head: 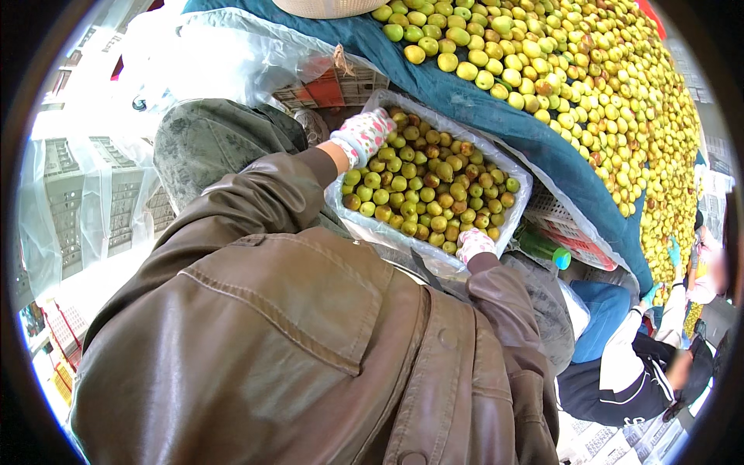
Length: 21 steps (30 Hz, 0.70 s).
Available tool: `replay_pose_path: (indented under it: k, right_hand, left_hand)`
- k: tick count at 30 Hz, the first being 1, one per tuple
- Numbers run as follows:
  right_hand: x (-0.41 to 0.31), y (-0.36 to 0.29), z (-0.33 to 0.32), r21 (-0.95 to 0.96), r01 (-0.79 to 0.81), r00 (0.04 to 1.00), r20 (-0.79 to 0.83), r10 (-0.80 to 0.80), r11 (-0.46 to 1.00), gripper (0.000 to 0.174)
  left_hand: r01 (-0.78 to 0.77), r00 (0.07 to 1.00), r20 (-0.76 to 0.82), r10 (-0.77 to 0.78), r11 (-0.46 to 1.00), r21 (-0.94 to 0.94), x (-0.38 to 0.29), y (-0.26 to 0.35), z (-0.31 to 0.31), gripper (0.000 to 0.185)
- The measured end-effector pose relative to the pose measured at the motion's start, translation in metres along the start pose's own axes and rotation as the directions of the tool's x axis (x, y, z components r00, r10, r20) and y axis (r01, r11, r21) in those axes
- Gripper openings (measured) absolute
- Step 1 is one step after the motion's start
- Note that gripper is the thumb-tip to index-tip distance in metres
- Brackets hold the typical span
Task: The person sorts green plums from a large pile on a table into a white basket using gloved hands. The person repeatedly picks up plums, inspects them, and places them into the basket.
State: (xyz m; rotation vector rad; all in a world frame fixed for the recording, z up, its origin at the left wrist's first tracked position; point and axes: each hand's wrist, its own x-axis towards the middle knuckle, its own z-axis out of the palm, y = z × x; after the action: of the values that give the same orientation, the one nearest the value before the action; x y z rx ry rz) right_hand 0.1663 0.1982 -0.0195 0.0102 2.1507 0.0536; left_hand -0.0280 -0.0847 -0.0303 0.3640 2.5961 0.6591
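Observation:
A plastic-lined crate [347, 216] full of green and brown jujube-like fruits [433, 181] sits before me at my lap. My left hand [367, 135], in a white glove with a red and green print, reaches to the crate's far left corner. Its fingers curl down by the liner's edge and the fruits; whether they grip anything is hidden. At the near right side of the crate, my right hand [475, 243] wears a pink and white patterned glove. It rests low against the fruits near the liner, and its fingertips are out of sight.
Beyond the crate, a blue cloth [465, 110] edges a large spread of yellow-green fruits [558, 75]. A pale basket [328, 7] stands at the top. A bottle with a blue-green cap [561, 258] is right of the crate. Co-workers [633, 372] sit at the right.

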Motion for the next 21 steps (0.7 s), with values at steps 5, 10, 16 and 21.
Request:
replay_pose_path:
  k: [5, 10, 16, 21]
  right_hand:
    - [0.000, 0.007, -0.005, 0.077, -0.027, 0.995, -0.093, 0.034, 0.997, 0.022]
    - [-0.008, -0.001, -0.030, 0.282, 0.150, 0.813, -0.581, 0.044, 0.948, 0.039]
    - [0.026, -0.016, -0.041, 0.202, 0.161, 0.843, -0.538, -0.028, 0.966, 0.050]
    - [0.015, 0.001, -0.066, 0.227, -0.110, 0.882, -0.427, 0.201, 0.968, 0.041]
  left_hand:
    - [0.148, 0.984, -0.063, -0.169, 0.954, -0.261, 0.019, -0.002, -0.001, 0.039]
    - [0.123, 0.992, -0.026, -0.126, 0.987, -0.106, 0.026, 0.004, -0.009, 0.040]
    - [-0.241, 0.969, 0.186, 0.163, 0.790, 0.564, 0.030, -0.014, -0.038, 0.029]
    - [-0.293, 0.956, 0.120, 0.268, 0.842, 0.453, 0.007, -0.003, -0.079, 0.027]
